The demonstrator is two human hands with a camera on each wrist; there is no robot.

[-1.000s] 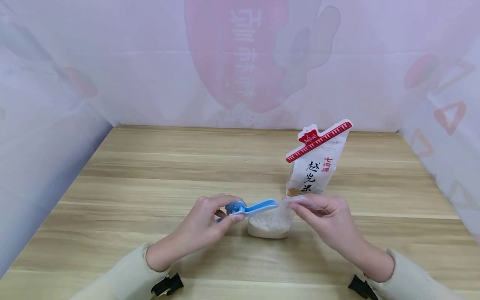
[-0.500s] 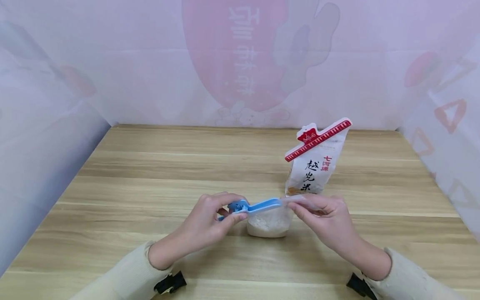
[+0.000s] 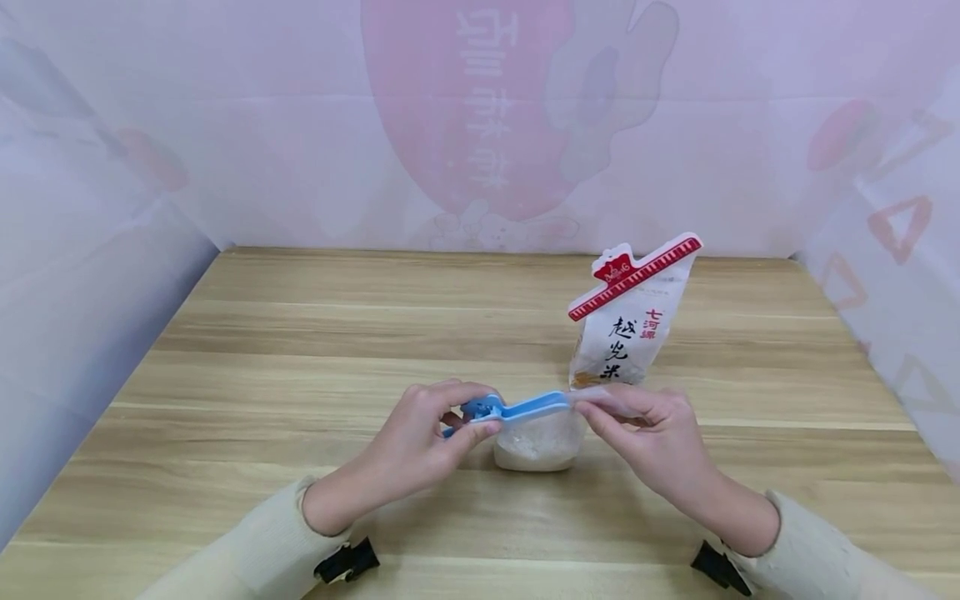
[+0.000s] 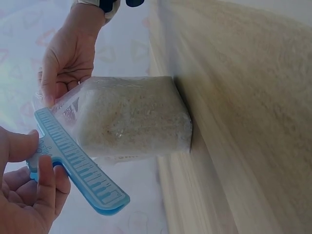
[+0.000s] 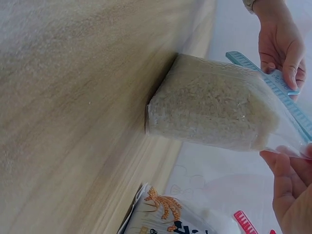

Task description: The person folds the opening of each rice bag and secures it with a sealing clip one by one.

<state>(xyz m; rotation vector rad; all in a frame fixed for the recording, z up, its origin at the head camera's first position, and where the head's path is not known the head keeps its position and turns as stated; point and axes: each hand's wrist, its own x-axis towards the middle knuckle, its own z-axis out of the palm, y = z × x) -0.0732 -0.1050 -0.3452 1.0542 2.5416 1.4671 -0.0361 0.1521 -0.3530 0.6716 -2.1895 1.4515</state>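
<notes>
A clear plastic bag of white rice [image 3: 538, 450] stands upright on the table between my hands. Its top is gathered and pulled up to the right, where my right hand [image 3: 666, 437] pinches it between thumb and fingers. My left hand [image 3: 416, 437] holds a light blue sealing clip [image 3: 534, 407] by its handle, thumb on one side and fingers on the other. The clip's long bar lies across the bag's top, its far tip close to my right fingertips. In the left wrist view, ruler-like marks run along the clip [image 4: 80, 163]. Whether its bars grip the plastic, I cannot tell.
Behind the rice stands a white printed rice bag [image 3: 633, 333], leaning right, with a red-and-white clip [image 3: 637, 279] slanted across its top. The wood-grain table [image 3: 300, 333] is enclosed by pale printed cloth walls [image 3: 300, 125].
My left hand and the blue clip have slid a little to the right over the bag's top, closer to my right hand. The right hand keeps its pinch in nearly the same place.
</notes>
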